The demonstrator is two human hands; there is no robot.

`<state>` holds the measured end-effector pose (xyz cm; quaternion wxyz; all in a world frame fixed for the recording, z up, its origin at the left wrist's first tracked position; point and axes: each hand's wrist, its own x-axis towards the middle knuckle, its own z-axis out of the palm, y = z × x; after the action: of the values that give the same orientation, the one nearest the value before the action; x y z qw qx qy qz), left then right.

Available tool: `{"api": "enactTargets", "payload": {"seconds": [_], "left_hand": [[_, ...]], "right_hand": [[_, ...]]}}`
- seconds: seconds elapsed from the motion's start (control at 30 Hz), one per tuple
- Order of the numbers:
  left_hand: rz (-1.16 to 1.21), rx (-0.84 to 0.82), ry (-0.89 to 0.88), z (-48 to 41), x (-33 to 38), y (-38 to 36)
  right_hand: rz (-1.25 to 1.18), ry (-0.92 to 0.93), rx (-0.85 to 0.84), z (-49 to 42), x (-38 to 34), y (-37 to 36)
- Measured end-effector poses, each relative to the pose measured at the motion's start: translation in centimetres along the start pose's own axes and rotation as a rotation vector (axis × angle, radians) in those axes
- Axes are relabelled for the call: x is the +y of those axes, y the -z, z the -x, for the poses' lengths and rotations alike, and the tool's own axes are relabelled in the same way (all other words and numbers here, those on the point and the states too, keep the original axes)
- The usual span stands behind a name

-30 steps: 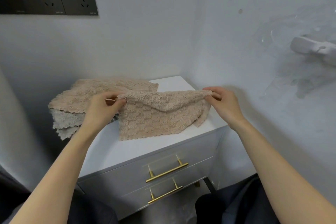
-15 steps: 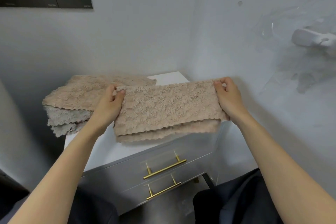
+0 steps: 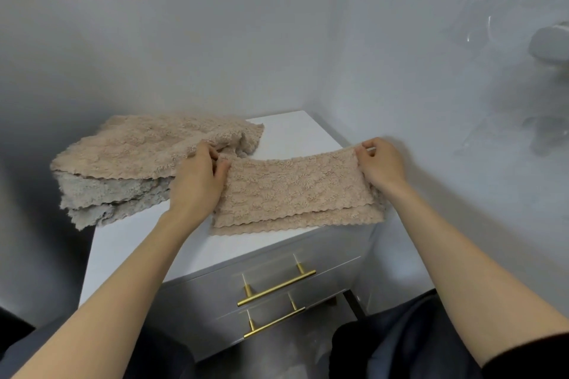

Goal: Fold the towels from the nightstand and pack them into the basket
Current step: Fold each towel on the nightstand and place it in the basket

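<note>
Here the folded towel (image 3: 295,194) is lying along the nightstand's (image 3: 129,255) front right edge, its two layers sitting unevenly; tugging it forward is likely risking a slide off that edge or a crooked fold. The left hand (image 3: 197,181) and right hand (image 3: 381,163) are pinching its far corners.

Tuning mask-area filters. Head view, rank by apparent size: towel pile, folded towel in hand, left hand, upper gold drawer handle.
1. towel pile, though the left hand hides part.
2. folded towel.
3. left hand.
4. upper gold drawer handle: long but thin, smallest in area.
</note>
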<state>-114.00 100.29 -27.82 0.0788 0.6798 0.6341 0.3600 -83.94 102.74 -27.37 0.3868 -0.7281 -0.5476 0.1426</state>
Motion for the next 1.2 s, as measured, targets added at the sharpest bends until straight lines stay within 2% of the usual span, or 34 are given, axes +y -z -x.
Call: {"api": "enactTargets", "payload": {"seconds": [0.13,0.33,0.47,0.6,0.77,0.93,1.2], "left_hand": [[-0.138,0.044,0.013,0.5,-0.2,0.7],[-0.28,-0.191,0.094,1.6,-0.4,0.9],[-0.224,-0.208,0.084,1.4,-0.3,0.4],[0.01,-0.159,0.146,0.8,-0.3,0.2],[0.243,-0.204,0.218,0.7,-0.1,0.3],[0.242,-0.202,0.19,1.0,-0.5,0.6],[0.028,-0.161,0.025,2.0,-0.5,0.5]], "right_hand": [[0.13,0.005,-0.06,0.1,0.6,0.5],[0.303,-0.013,-0.147,0.8,1.0,1.4],[0.279,-0.016,-0.167,0.9,0.8,1.3],[0.255,0.028,-0.111,1.3,0.4,1.6],[0.274,0.058,-0.088,2.4,0.5,2.6],[0.359,0.064,-0.118,3.8,0.6,3.3],[0.505,0.062,-0.183,4.8,0.9,3.1]]}}
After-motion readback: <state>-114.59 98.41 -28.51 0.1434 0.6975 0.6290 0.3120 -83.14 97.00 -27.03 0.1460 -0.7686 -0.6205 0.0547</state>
